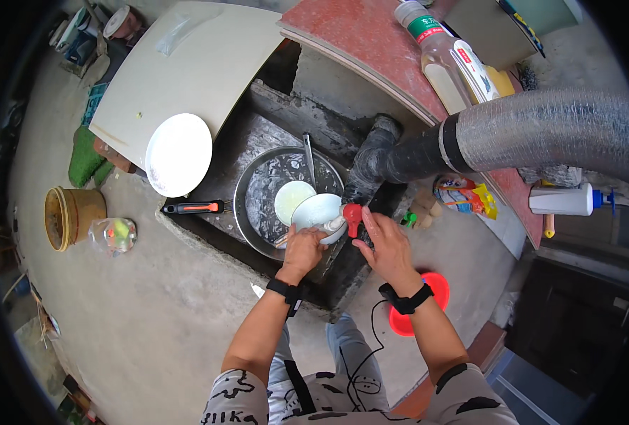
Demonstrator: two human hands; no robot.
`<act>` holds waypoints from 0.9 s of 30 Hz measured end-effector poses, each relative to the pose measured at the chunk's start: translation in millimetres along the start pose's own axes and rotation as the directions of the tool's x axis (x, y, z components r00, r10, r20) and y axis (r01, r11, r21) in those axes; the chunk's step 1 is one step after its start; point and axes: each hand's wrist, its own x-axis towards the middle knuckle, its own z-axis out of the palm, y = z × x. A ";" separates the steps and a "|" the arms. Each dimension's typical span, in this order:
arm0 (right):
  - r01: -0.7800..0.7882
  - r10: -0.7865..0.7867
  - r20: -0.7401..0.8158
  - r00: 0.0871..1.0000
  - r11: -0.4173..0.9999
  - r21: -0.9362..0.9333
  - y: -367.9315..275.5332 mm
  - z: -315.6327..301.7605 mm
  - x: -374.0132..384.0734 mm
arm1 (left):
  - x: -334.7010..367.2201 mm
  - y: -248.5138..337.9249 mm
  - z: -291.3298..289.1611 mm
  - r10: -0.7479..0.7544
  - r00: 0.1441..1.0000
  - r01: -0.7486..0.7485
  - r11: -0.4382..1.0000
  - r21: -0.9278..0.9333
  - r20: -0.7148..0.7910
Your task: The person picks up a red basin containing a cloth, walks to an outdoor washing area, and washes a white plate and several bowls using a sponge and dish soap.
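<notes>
My left hand (304, 249) is closed on the near rim of a white bowl (313, 208), which tilts inside a wide metal basin (242, 219). A smaller pale bowl (293, 201) sits in the basin beside it, in water with suds. A long-handled utensil (309, 154) leans on the far rim, its lower end hidden. At the basin's right side is a red plastic tap handle (352, 215), with a whitish spout (335, 224) over the bowl. My right hand (389, 249) is against the red handle's right side, fingers stretched out and thumb apart.
A white plate (179, 156) rests at the pale board's (215, 42) edge. An orange-and-black handle (195, 207) lies left of the basin. A silver duct (548, 131) crosses at right, below a plastic bottle (438, 60). A red basin (438, 287) and yellowish bucket (80, 212) stand on the floor.
</notes>
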 end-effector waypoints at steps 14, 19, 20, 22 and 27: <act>0.275 -0.220 0.247 0.944 0.936 -0.220 -11.8 -27.3 53.8 | -51.6 -51.1 -14.9 -0.255 0.903 0.338 -0.072 -0.938 0.345; -0.184 0.179 0.060 0.982 0.980 0.081 -45.4 -10.5 27.7 | -86.2 -72.3 -24.3 -0.268 0.921 0.115 -0.506 -0.855 0.283; -0.382 0.395 0.036 0.918 0.854 0.354 -34.0 -6.9 8.9 | -85.5 -66.5 -25.8 -0.262 0.924 0.099 -0.538 -0.837 0.277; -0.434 0.665 0.229 0.711 0.158 0.887 -19.1 -5.5 -17.4 | -83.8 -54.9 -27.8 -0.246 0.933 0.069 -0.596 -0.800 0.264; -0.180 0.583 0.493 0.646 -0.511 0.841 -31.1 13.2 -15.5 | -110.3 -90.4 -48.5 -0.279 0.944 -0.037 -0.621 -0.783 0.177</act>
